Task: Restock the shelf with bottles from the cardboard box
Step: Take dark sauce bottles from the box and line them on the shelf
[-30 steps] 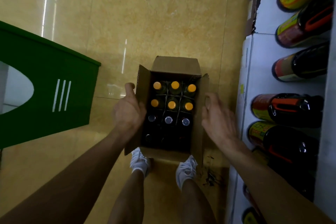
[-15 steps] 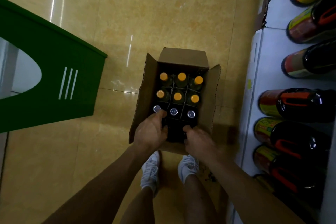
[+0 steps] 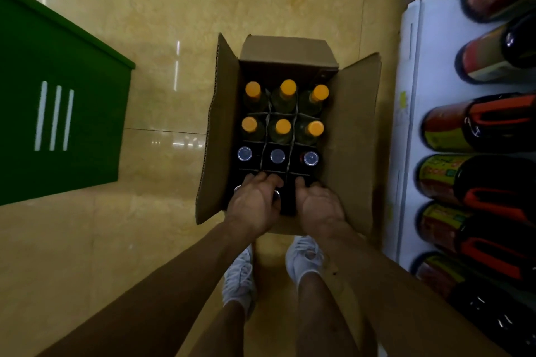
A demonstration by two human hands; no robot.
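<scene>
Across the whole frame runs a tan tiled floor [image 3: 203, 9], with a green stand [image 3: 72, 66] at the left edge and a white shelf [image 3: 417, 66] down the right edge carrying large dark jugs [image 3: 478, 124]. At centre sits the open cardboard box [image 3: 348, 139], flaps splayed, on the floor just beside the shelf. Inside it, cardboard dividers [image 3: 265, 130] split the bottles into cells: orange-capped bottles [image 3: 282, 126] fill the two upper rows, and silver-capped bottles [image 3: 277, 156] the row below.

Every bottle stands upright, long axis vertical, cap pointing up at the camera.

At the lower end of the box, the left hand [image 3: 255, 203] curls its fingers over the top of a near bottle [image 3: 276, 195], of which only a sliver of silver cap shows. The right hand [image 3: 317, 207] dips into the next cell. I cannot tell whether it pinches anything, since its fingers are hidden.

Likely trouble: a bottle pulled up at a slant could snag the dividers and drag them, rocking the neighbours (the cells look snug). A grip on the cap alone may slip, dropping the bottle back into the box or by the white shoes [image 3: 303, 255] just below it.
</scene>
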